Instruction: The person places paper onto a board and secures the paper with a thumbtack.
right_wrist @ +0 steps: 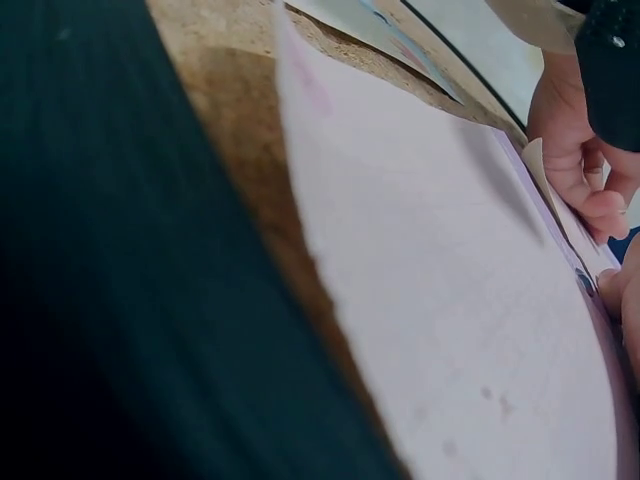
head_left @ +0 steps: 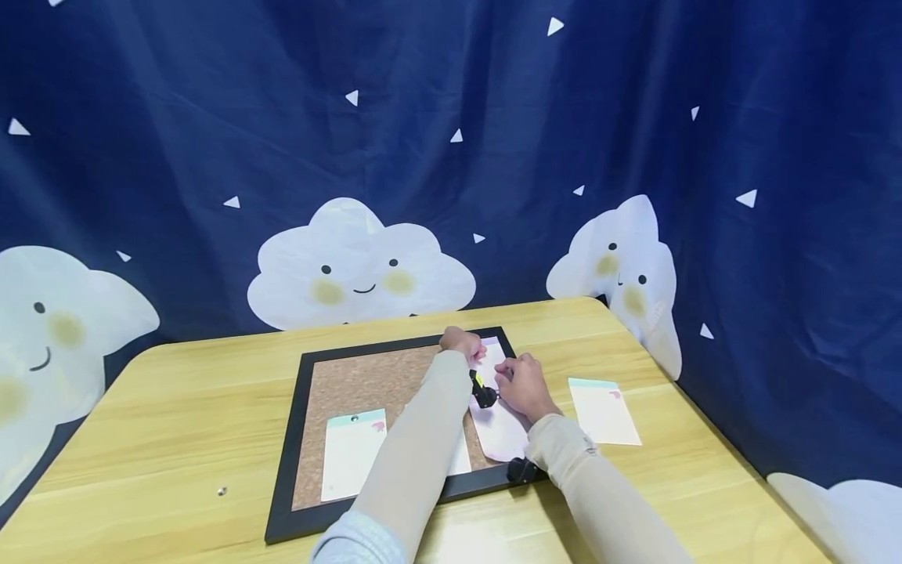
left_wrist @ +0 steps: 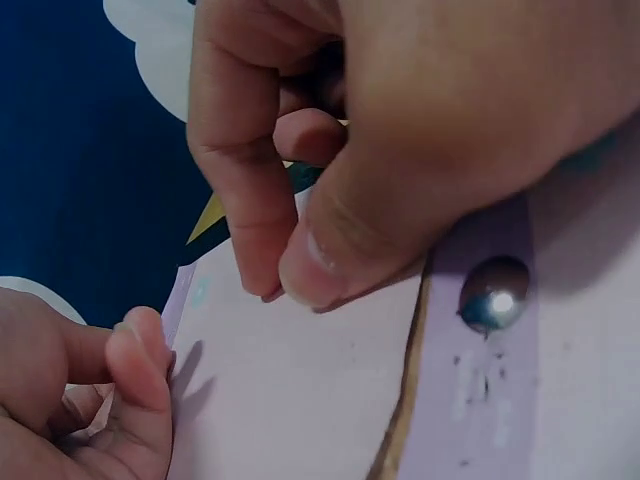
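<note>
My left hand [head_left: 463, 343], fingers curled, grips the edge of a pale purple-topped paper [left_wrist: 270, 390] at the far right of the framed corkboard [head_left: 373, 380]. My right hand [head_left: 526, 385] hovers over that same paper, thumb and index fingertips together; whether something small sits between them is hidden. In the left wrist view the right hand [left_wrist: 420, 130] looms large, with the left hand [left_wrist: 90, 390] at lower left. Nearer me lies another purple-banded paper [head_left: 496, 433], a round silver tack [left_wrist: 494, 294] set in its band. A strip of cork parts the two papers.
A teal-topped white note [head_left: 352, 458] hangs by a tack at the board's near left. Another white sheet [head_left: 461, 460] shows partly under the left forearm. One more teal-topped note [head_left: 604, 413] lies on the table to the right. A loose tack [head_left: 221, 491] lies at left.
</note>
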A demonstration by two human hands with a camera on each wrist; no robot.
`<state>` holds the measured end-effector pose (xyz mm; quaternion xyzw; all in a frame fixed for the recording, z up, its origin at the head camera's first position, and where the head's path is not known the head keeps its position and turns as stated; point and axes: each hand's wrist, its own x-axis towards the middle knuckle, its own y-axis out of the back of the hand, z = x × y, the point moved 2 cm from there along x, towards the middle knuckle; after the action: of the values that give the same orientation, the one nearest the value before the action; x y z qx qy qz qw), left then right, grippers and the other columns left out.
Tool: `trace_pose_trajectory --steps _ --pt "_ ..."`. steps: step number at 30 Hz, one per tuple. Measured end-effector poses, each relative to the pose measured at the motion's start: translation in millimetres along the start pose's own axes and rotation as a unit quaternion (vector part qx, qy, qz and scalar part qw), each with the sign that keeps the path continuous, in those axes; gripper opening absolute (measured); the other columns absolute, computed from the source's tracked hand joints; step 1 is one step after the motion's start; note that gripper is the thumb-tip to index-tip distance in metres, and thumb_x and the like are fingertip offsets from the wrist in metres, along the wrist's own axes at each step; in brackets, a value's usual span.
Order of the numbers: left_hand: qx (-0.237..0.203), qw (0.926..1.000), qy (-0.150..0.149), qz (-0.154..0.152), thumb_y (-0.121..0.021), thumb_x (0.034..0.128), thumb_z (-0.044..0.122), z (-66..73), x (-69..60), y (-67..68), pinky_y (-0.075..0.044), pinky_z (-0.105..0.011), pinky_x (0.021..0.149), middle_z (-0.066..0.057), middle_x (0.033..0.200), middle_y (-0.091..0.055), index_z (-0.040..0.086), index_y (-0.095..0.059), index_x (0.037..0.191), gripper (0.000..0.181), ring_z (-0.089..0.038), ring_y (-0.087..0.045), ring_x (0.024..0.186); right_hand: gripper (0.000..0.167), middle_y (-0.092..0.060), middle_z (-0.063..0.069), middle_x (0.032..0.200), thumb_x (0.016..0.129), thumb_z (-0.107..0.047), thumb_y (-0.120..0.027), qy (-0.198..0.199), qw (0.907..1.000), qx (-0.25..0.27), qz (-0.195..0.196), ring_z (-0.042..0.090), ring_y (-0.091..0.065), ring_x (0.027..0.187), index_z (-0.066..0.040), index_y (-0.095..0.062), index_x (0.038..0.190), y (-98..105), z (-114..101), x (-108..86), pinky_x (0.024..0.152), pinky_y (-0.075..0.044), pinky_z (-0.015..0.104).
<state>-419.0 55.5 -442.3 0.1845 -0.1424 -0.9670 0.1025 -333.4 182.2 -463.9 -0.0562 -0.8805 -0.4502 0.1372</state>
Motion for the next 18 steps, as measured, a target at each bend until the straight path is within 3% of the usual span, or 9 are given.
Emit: trace_pose_trajectory --steps 2,10,14,18 --pt "-0.028 0.9995 0.012 -0.006 -0.065 0.0799 -0.010 0.6 1.2 -2.6 -0.046 -0.017 0.038 -0.011 0.063 -0.064 -0.012 -0.063 0.101 0.021 -0.010 -0.054 0.041 0.015 -0.055 0.011 0.091 0.084 -0.011 -0.070 -0.006 1.0000 0.000 -0.002 0.028 -0.051 0.090 -0.007 -0.074 0.099 -0.1 -0.2 0.4 0.079 -0.045 0.041" --pt "-0.031 0.9988 0.020 -0.031 -0.065 0.0787 -0.013 3.6 1.6 -0.4 -0.050 -0.020 0.042 -0.010 0.058 -0.058 -0.012 -0.065 0.089 0.010 -0.011 -0.051 0.040 0.016 -0.056 0.011 0.094 0.085 -0.011 -0.070 -0.015 0.9998 -0.005 -0.008 0.029 -0.051 0.093 -0.006 -0.073 0.100 0.8 -3.0 -0.4 0.082 -0.045 0.042" --pt "0.031 0.9991 -0.001 -0.030 -0.069 0.0758 -0.010 5.4 0.2 1.9 -0.045 -0.019 0.038 -0.015 0.067 -0.062 -0.009 -0.068 0.085 0.009 -0.010 -0.049 0.038 0.015 -0.055 0.011 0.092 0.084 -0.011 -0.070 -0.005 1.0000 -0.004 -0.001 0.029 -0.051 0.091 -0.006 -0.073 0.099 0.3 -2.4 -0.5 0.081 -0.045 0.042" --pt "0.099 0.9946 -0.028 -0.014 -0.071 0.0750 -0.006 5.6 -1.9 1.8 -0.042 -0.020 0.037 -0.020 0.085 -0.064 -0.004 -0.070 0.090 0.015 -0.012 -0.051 0.043 0.014 -0.055 0.010 0.089 0.083 -0.010 -0.070 0.009 0.9999 -0.002 0.004 0.028 -0.051 0.089 -0.006 -0.073 0.097 -1.0 -0.2 -0.6 0.078 -0.044 0.041"
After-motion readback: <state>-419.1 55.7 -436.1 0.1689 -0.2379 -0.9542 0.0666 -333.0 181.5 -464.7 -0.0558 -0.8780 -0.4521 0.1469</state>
